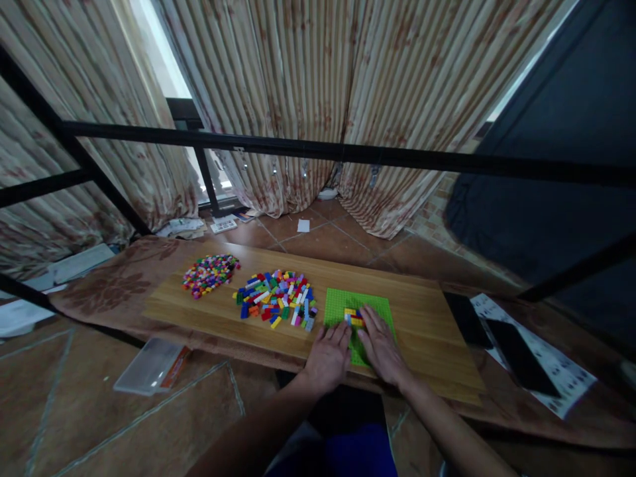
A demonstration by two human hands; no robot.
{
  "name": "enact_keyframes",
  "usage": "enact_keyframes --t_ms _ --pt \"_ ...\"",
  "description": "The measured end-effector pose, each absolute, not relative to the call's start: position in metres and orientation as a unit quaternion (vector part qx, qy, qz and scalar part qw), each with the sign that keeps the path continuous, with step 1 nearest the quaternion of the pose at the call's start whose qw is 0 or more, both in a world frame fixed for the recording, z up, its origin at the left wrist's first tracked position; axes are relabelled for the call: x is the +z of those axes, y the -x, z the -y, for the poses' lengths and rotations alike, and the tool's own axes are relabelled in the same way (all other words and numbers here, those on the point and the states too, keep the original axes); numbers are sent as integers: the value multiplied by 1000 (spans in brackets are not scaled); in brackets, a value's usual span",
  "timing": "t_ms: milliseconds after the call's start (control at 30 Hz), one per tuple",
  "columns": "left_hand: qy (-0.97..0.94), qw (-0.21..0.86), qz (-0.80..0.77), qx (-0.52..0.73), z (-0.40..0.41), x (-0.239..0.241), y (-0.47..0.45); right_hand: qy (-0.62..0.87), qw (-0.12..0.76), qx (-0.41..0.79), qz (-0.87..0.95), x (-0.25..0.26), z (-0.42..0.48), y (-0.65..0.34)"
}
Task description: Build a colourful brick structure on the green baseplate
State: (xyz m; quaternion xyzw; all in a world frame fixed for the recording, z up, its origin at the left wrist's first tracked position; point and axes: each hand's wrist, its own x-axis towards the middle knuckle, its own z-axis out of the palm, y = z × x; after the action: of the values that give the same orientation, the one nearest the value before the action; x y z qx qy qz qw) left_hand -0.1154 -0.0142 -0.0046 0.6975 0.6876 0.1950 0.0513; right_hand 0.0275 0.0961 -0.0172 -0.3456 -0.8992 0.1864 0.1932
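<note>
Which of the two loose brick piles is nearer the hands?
The pile of larger bricks, lying between the green baseplate and the pile of smaller pieces, which sits farther left.

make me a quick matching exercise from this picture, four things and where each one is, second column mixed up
1. baseplate
2. pile of smaller pieces
3. pile of larger bricks
4. white printed sheet

A. off the wooden board, to its right
B. between the other pile and the baseplate
C. partly covered by the left hand and right hand
D. near the board's left end

Pairs: 1-C, 2-D, 3-B, 4-A
</note>
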Motion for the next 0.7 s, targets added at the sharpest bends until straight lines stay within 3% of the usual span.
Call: enact_keyframes --t_ms 200,433,700 --pt "-685 70 -688 226 18 2 118 401 284 235 839 4 -134 -24" --pt "-671 76 -691 259 29 0 122 414 305 222 828 11 -155 6" --pt "-614 12 -752 238 15 3 127 399 311 210 837 0 -103 -4"
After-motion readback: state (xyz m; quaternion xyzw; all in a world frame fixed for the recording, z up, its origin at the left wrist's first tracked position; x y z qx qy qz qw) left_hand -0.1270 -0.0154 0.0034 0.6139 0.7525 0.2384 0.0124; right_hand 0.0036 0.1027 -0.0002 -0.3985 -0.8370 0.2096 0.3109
